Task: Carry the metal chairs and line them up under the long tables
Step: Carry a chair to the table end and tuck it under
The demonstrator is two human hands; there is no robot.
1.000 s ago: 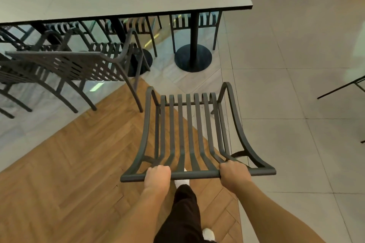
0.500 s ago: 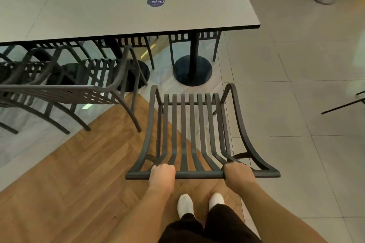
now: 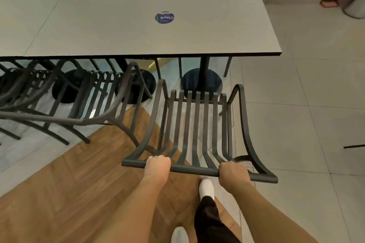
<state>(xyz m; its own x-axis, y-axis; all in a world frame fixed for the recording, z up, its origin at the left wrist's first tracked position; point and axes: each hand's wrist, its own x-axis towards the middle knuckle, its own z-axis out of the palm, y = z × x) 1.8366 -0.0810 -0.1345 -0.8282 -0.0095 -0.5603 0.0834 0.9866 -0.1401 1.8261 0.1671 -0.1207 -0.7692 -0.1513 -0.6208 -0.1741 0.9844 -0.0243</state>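
Observation:
I hold a dark slatted metal chair (image 3: 197, 124) in front of me by the top bar of its backrest. My left hand (image 3: 157, 165) grips the bar left of centre, and my right hand (image 3: 233, 173) grips it near the right end. The chair's seat points at the long grey table (image 3: 128, 31), with its front edge close to the table's near right end. Another metal chair (image 3: 83, 108) stands just to the left, its front part under the table edge. More chairs show further left and on the table's far side.
Two round black table bases (image 3: 201, 83) stand under the table, right ahead of the held chair. The floor is wood herringbone at the lower left and pale tile at the right. A thin black leg (image 3: 353, 146) juts in at the right edge. A grey bin (image 3: 355, 4) stands far right.
I have walked forward with the chair. The table and the neighbouring chair are nearer, and the held chair's front has come up close to the table's near edge. Both hands kept their grip.

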